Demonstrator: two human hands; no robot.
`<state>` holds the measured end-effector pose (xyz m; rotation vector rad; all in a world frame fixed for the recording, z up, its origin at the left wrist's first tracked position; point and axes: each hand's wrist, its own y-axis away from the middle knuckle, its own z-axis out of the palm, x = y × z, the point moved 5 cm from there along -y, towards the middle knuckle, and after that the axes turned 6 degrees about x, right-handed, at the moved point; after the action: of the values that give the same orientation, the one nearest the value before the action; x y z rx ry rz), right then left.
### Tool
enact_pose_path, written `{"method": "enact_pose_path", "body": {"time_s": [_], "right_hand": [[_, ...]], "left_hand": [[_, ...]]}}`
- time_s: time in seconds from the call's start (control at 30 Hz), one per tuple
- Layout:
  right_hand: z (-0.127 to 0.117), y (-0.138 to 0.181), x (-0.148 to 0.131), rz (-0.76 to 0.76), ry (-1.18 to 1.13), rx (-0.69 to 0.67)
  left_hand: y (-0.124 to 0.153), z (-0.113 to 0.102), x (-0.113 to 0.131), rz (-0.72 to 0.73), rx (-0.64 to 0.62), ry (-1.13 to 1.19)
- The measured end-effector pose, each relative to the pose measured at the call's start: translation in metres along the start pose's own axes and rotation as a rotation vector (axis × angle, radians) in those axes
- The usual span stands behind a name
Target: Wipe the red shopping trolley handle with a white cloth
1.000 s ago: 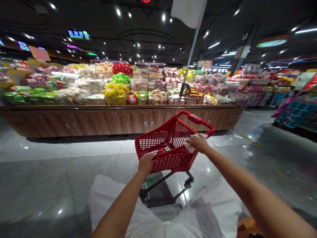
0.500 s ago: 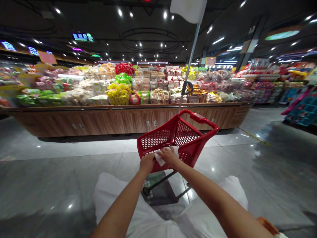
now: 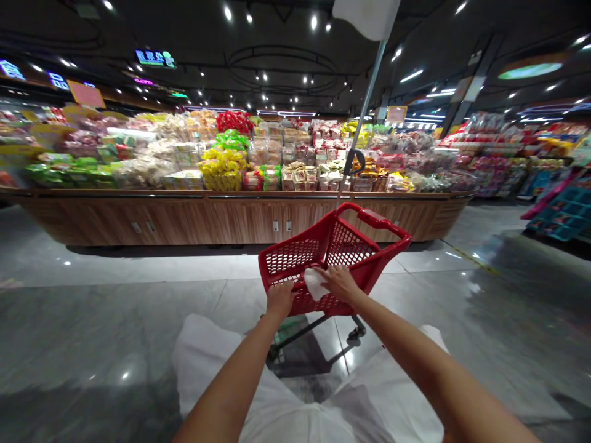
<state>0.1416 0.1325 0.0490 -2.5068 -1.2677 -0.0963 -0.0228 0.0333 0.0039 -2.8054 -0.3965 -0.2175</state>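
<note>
From my end of the feed I have a red shopping cart point(image 3: 369, 271) directly ahead of the wearer's knees, its moulded plastic walls pierced by rows of small rounded holes. The wearer's left hand point(image 3: 279, 299) is folded over the near rim by the low left end, fingers lying together on the smooth edge; its thumb's underside is hidden from me. Further along that same side, the right hand point(image 3: 340, 284) pinches a crumpled white wipe point(image 3: 316, 284) between bunched fingers, so the soft sheet drapes at the rim. Paper or cloth, I can't tell.

The cart's looped handle point(image 3: 376, 219), glossy and thick, stands at the upper right. Below the basket I make out slim dark frame bars point(image 3: 300, 332) and a black caster point(image 3: 357, 332) on the shiny grey floor point(image 3: 115, 320). A slender metallic pole point(image 3: 369, 92) slants up behind the cart to a limp white flag point(image 3: 367, 15), with a dark curved hook point(image 3: 354, 163) partway along.

Beyond runs a long display cabinet point(image 3: 221, 221) faced in striped wood grain, heaped with crinkly yellow packets point(image 3: 224, 169) and red packets point(image 3: 234, 122). Loose white trousers point(image 3: 207, 351) fold softly in the foreground.
</note>
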Motion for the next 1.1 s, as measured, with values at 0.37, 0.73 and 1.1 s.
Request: {"method": "enact_pose_path", "body": {"time_s": [0.37,0.73,1.1], "right_hand": [[-0.009,-0.007,0.012,-0.107,-0.044,-0.106],[0.009,-0.008,-0.052,-0.093,-0.071,0.023],[-0.001,0.005,0.047,-0.041,0.036,-0.027]], "left_hand": [[0.004,-0.007,-0.003,0.023,-0.07,0.019],[0.0,-0.002,0.006,-0.033,-0.049,0.012],[-0.003,-0.005,-0.01,0.027,-0.073,0.03]]}}
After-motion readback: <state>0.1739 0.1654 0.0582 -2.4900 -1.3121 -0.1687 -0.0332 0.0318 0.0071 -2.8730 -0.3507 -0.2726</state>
